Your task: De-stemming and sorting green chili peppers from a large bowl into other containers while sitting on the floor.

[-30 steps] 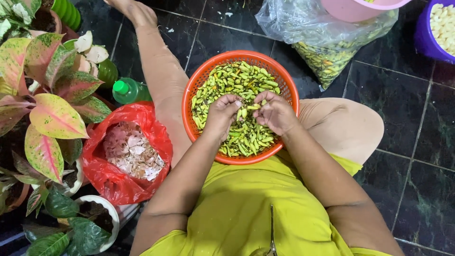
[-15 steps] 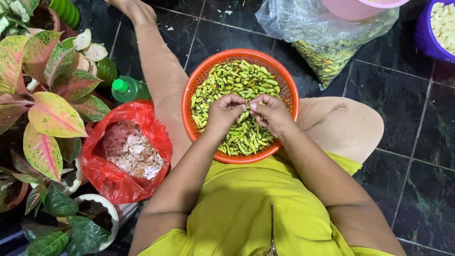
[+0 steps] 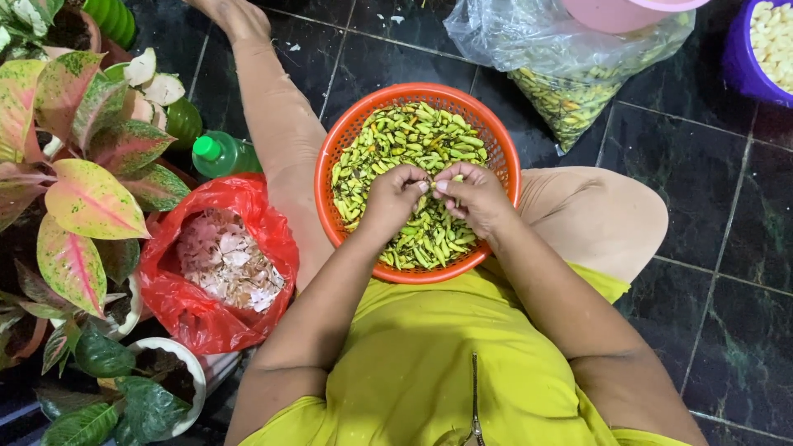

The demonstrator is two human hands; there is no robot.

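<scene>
Right at mid-frame, the left hand [image 3: 395,196] and right hand [image 3: 472,195] meet fingertip to fingertip, pinching a small green pod [image 3: 432,182] between them. Directly beneath them sits the orange basket [image 3: 339,149] heaped with more pods, resting on the person's lap. A red bag [image 3: 165,281] lies at lower left.

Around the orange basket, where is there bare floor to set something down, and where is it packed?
Bare dark tiles lie on the right, bordered by the bent knee, the clear bag of pods and the purple tub. A smaller patch lies beyond the orange basket. The left is crowded: red bag, green bottle, potted plants.
</scene>
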